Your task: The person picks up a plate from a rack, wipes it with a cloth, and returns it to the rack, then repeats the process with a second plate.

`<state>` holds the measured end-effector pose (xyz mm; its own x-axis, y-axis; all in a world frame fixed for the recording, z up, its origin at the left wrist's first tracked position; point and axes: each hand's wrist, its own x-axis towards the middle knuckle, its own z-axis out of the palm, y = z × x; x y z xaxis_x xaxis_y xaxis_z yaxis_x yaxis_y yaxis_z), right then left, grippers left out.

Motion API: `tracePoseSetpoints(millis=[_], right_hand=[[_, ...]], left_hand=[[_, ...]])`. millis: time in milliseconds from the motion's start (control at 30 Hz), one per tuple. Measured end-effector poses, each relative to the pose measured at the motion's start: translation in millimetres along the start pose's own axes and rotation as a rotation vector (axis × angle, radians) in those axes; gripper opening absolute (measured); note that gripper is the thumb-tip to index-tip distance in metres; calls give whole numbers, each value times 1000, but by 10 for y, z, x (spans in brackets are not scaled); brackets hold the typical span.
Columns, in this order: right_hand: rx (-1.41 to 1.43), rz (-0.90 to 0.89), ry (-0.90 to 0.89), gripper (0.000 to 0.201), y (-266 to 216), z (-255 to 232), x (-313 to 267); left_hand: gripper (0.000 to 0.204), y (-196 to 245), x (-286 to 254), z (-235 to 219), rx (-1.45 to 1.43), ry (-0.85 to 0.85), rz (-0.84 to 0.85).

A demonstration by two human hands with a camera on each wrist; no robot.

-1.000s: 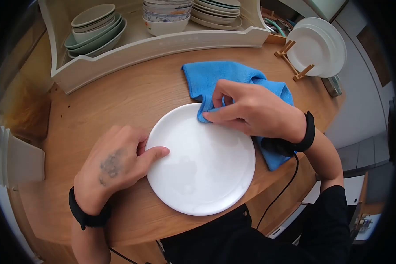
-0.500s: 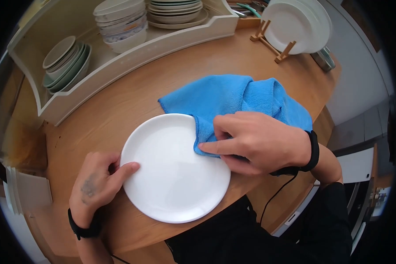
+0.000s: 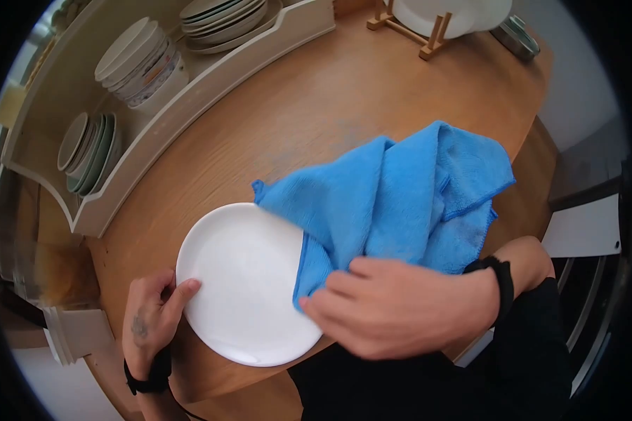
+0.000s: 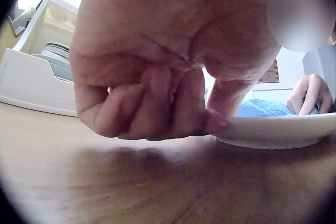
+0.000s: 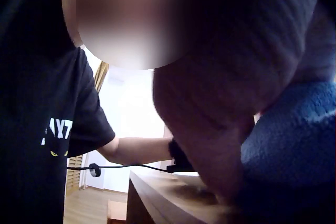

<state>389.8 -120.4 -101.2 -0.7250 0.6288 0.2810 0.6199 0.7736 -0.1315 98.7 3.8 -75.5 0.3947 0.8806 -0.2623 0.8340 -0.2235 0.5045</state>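
Note:
A white round plate point(image 3: 246, 288) lies on the wooden table near its front edge. My left hand point(image 3: 151, 312) grips its left rim, thumb on top; in the left wrist view the left hand point(image 4: 157, 77) has its fingers curled at the rim of the plate point(image 4: 273, 129). My right hand point(image 3: 407, 305) pinches the edge of a blue cloth point(image 3: 372, 203) over the plate's right side. The cloth spreads in folds behind that hand and covers part of the rim. In the right wrist view the cloth point(image 5: 294, 145) shows beside the right hand point(image 5: 226, 87).
At the back left, a cream shelf point(image 3: 182, 105) holds stacked bowls point(image 3: 144, 63) and plates point(image 3: 225, 21). A wooden rack point(image 3: 432, 38) with white plates stands at the back right, with a metal container point(image 3: 516, 38) beside it. The table's front edge runs below the plate.
My right hand has moved along the plate's right side towards the front edge, drawing the cloth with it. The left hand stays on the rim. The head view has shifted.

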Motion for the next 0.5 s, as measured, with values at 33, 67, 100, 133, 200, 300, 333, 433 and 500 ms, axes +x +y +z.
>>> tracePoseSetpoints(millis=[33, 67, 100, 133, 200, 300, 333, 433, 500], right_hand=[[0, 15, 9, 32, -8, 1, 6], [9, 2, 2, 28, -17, 0, 6], [16, -15, -5, 24, -25, 4, 13], [10, -14, 56, 20, 25, 49, 16], [-1, 5, 133, 20, 128, 152, 29], [-11, 5, 129, 20, 292, 123, 7], [-12, 1, 103, 19, 339, 106, 9], [-39, 32, 105, 16, 493, 103, 11], [-71, 59, 86, 13, 560, 72, 30]], left_hand=[[39, 3, -5, 0, -8, 0, -37], [39, 15, -5, -9, -13, 1, -73], [39, 28, -6, -36, 0, -3, -60], [39, 40, -12, -69, 83, -13, -72], [38, 40, 44, -122, 184, 33, -28], [34, 137, 196, -172, 199, 116, 57], [33, 143, 264, -148, 152, 169, 152], [29, 309, 364, -92, 123, 181, 250], [27, 361, 420, -30, 145, 132, 258]])
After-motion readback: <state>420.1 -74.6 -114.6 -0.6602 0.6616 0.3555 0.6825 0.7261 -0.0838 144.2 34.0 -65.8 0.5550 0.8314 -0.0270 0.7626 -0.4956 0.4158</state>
